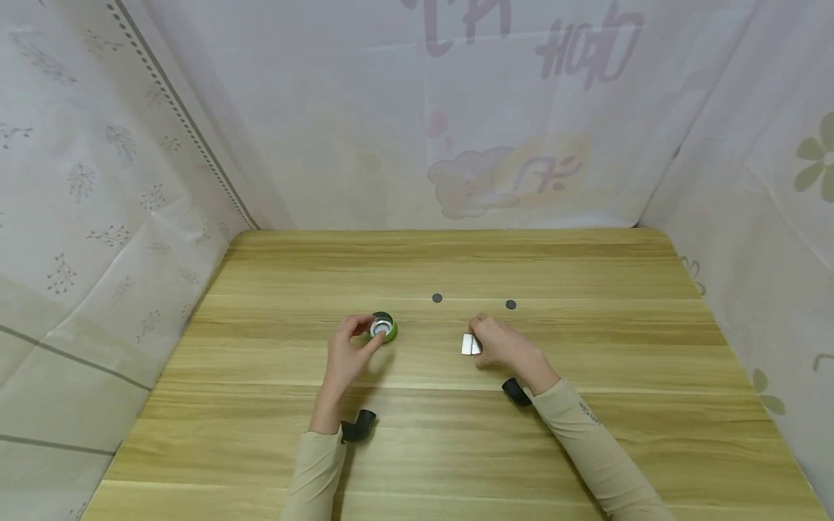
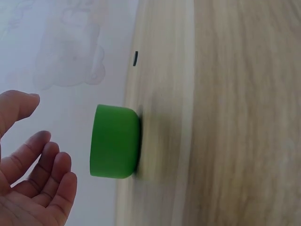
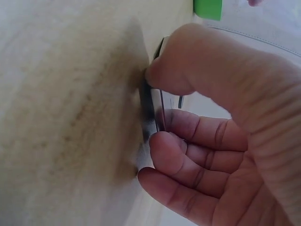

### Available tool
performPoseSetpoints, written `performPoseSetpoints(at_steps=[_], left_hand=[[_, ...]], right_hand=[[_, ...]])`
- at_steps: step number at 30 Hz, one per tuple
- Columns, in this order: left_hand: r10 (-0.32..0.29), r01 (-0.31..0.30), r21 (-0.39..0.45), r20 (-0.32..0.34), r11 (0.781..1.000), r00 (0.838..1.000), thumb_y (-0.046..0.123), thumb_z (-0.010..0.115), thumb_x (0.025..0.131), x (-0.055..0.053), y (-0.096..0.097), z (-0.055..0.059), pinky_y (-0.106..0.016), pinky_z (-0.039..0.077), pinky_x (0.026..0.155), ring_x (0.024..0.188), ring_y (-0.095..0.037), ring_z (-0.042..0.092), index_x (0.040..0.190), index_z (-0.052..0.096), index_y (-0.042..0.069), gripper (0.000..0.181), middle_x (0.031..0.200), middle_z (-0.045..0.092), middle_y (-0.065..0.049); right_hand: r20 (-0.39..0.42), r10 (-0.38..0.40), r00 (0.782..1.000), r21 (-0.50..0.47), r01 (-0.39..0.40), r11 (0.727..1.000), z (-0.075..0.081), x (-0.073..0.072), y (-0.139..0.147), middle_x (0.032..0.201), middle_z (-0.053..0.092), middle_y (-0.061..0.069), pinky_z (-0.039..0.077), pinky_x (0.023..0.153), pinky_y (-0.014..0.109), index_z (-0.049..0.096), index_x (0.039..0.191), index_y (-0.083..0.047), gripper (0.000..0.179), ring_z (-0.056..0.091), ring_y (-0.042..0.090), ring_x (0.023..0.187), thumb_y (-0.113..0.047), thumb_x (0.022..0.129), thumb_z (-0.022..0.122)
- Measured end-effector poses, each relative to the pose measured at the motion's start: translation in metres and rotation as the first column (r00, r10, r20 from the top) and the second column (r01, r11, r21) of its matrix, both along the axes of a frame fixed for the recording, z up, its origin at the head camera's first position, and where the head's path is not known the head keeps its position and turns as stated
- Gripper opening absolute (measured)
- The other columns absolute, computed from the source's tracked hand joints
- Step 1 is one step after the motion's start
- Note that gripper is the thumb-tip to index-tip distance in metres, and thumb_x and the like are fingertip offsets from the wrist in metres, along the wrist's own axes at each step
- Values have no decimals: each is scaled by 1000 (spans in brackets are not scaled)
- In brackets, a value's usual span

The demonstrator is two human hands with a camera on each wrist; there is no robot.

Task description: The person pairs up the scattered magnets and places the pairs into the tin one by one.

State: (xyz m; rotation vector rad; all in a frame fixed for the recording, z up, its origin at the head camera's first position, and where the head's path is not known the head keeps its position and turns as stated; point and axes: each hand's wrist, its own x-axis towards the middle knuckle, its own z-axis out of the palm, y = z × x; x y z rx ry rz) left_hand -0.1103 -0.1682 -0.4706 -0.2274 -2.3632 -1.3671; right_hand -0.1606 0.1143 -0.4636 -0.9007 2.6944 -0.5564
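A small green cup [image 1: 392, 334] with a silvery inside stands on the wooden table, left of the middle. In the head view my left hand [image 1: 344, 356] is around its near left side. The left wrist view shows that hand [image 2: 40, 181] with relaxed, spread fingers, apart from the green cup [image 2: 114, 142]. To the right, my right hand [image 1: 503, 346] pinches a flat, shiny, rectangular silver piece [image 1: 466, 344] with a dark line across it. In the right wrist view thumb and fingers hold the silver piece [image 3: 159, 108] by its edges, close to the table; they partly hide it.
Two small dark discs, a left one [image 1: 437, 297] and a right one [image 1: 511, 305], lie on the table beyond the hands. Black bent pieces sit by the left wrist [image 1: 360, 427] and right wrist [image 1: 517, 393]. Printed cloth walls stand behind the table [image 1: 456, 260] and at both sides.
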Motion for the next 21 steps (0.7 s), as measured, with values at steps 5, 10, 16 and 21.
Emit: performPoseSetpoints(at_steps=[5, 10, 16, 21], left_hand=[[45, -45, 10, -16, 999, 999, -3, 74, 74, -2, -4, -4, -49, 48, 77, 88, -36, 55, 103, 59, -13, 34, 94, 58, -26], [57, -60, 46, 48, 997, 997, -1, 74, 75, -3, -8, -7, -52, 47, 84, 95, -38, 53, 110, 55, -15, 42, 101, 56, -27], [44, -52, 90, 94, 995, 995, -1, 76, 73, -3, -9, -10, -52, 46, 89, 100, -39, 53, 114, 53, -15, 49, 106, 56, -29], [34, -51, 116, 145, 992, 989, -3, 77, 71, -5, -9, -11, -52, 43, 92, 103, -41, 52, 117, 51, -16, 54, 110, 56, -29]], right_hand=[[2, 5, 1000, 1, -5, 1000, -1, -1, 0, 84, 54, 6, 46, 59, 23, 58, 94, 2, 32, 48, 14, 69, 0, 66, 73], [-8, 13, 1000, -1, -13, 1000, -3, -2, 1, 83, 54, 5, 46, 59, 23, 58, 92, 1, 32, 48, 14, 69, -1, 64, 73], [-28, 26, 999, -4, -26, 1000, -3, -2, 1, 83, 53, 4, 46, 60, 23, 58, 91, 0, 33, 48, 14, 69, -2, 63, 74], [-36, 30, 999, -2, -30, 1000, -4, -2, 2, 82, 53, 4, 45, 59, 23, 57, 90, 0, 32, 48, 14, 68, -2, 63, 75]])
